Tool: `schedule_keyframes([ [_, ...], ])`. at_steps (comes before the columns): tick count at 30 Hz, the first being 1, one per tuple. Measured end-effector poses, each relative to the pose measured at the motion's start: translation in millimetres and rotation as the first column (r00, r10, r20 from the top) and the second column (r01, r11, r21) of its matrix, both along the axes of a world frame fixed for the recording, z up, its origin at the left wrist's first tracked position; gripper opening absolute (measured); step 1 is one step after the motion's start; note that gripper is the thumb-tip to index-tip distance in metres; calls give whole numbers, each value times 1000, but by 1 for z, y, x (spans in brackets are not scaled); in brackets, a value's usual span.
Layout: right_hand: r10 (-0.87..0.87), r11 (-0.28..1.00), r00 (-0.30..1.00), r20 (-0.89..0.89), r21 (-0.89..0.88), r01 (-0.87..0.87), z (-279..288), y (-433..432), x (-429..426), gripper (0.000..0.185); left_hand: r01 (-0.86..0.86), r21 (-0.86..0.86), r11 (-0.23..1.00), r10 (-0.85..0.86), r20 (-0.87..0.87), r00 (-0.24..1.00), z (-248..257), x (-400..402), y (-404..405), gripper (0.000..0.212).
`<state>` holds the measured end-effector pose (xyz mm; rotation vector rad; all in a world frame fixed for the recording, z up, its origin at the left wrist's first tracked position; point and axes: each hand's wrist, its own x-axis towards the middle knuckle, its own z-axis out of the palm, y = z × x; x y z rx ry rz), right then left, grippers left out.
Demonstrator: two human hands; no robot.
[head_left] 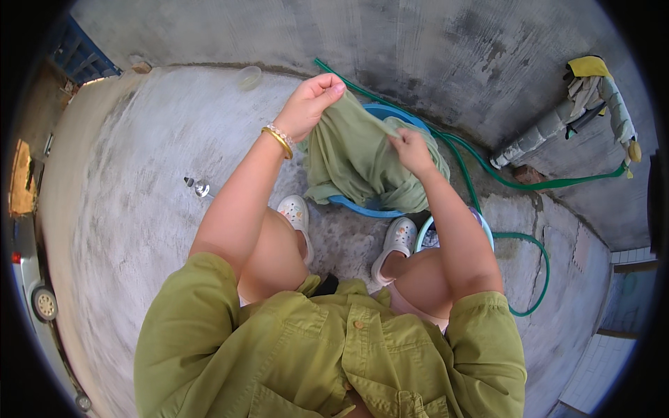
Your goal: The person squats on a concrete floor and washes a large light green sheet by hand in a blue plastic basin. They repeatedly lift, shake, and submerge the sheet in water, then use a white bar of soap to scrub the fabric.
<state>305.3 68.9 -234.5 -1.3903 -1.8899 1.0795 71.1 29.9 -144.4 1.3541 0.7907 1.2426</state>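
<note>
A light green cloth (360, 151) is stretched between my two hands over a blue plastic basin (373, 210). My left hand (311, 102), with bracelets at the wrist, pinches one raised edge of it. Lower and to the right, my right hand (413, 149) grips another part of the same cloth. Its folds droop over the basin's rim and hide most of the inside. What sort of garment or fabric piece it is, I cannot tell.
Beside my right leg stands a pale bucket (488, 230) with things in it. A green hose (502, 180) runs along the wall from a wrapped pipe (554, 128) hung with gloves. A clear bowl (249, 78) and a shiny metal object (201, 187) lie on the concrete floor (141, 198).
</note>
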Motion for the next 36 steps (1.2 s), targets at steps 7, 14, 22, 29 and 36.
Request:
schedule_keyframes([
  [7, -266, 941, 233, -936, -198, 276, 98, -5, 1, 15, -129, 330, 935, 317, -617, 720, -68, -11, 28, 62],
  [14, -138, 968, 45, -989, -125, 216, 134, -22, 12, 12, -179, 156, 971, 222, -865, 449, -120, 48, 18, 45],
  [22, -64, 971, 9, -998, -60, 231, 139, -21, 33, 21, -374, -21, 927, 134, -914, 383, -157, 4, 29, 23],
  [29, -134, 922, -62, -989, -147, 358, 126, 2, 78, 21, -541, 157, 826, 441, -779, 446, -68, -36, 41, 23],
  [36, -134, 906, 47, -990, -103, 411, 170, 23, 97, 17, -560, 276, 781, 615, -494, 614, 56, -76, 128, 26],
])
